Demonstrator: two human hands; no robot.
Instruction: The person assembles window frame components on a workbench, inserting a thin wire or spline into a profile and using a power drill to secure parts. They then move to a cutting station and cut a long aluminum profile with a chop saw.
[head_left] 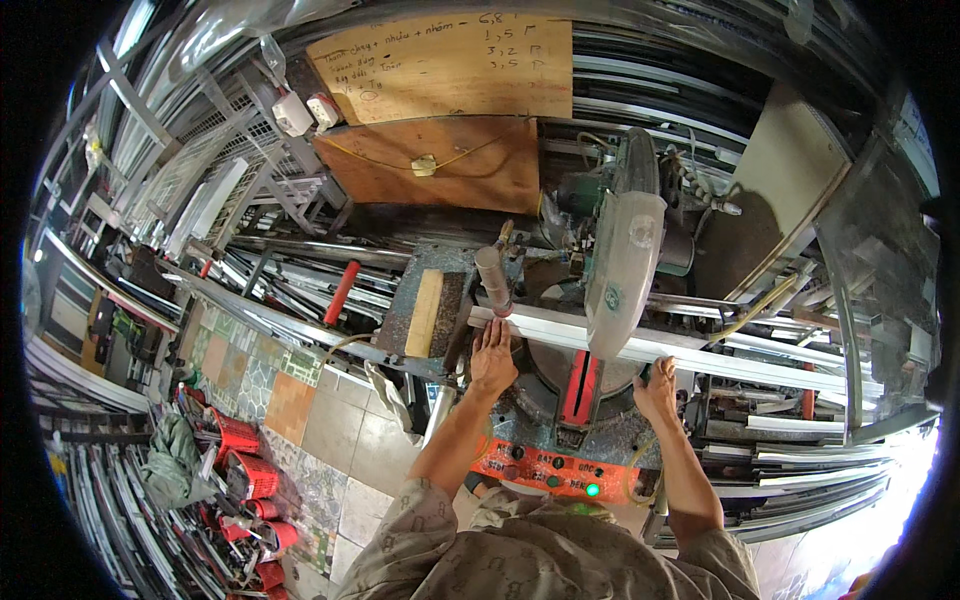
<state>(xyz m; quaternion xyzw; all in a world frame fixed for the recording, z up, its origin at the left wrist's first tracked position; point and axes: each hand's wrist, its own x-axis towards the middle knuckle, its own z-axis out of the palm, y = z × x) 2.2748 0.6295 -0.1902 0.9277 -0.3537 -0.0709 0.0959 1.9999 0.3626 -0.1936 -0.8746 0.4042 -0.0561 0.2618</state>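
Note:
A long white profile bar (720, 364) lies across the bed of a mitre saw (625, 265), passing under its pale blade guard. My left hand (492, 360) is laid on the bar near its left end, fingers stretched out, just below a grey clamp cylinder (492, 280). To the right of the blade, my right hand (656, 390) grips the bar's near edge with curled fingers; part of those fingers is hidden. Between my hands, a red slotted strip (580, 388) runs toward me on the saw's turntable (540, 372).
An orange control panel (555, 470) with knobs and a lit green button sits close to my body. Left of the saw lies a wooden block (425, 312). Racks of metal profiles (800, 480) fill both sides. Red baskets (250, 475) stand on the tiled floor at left.

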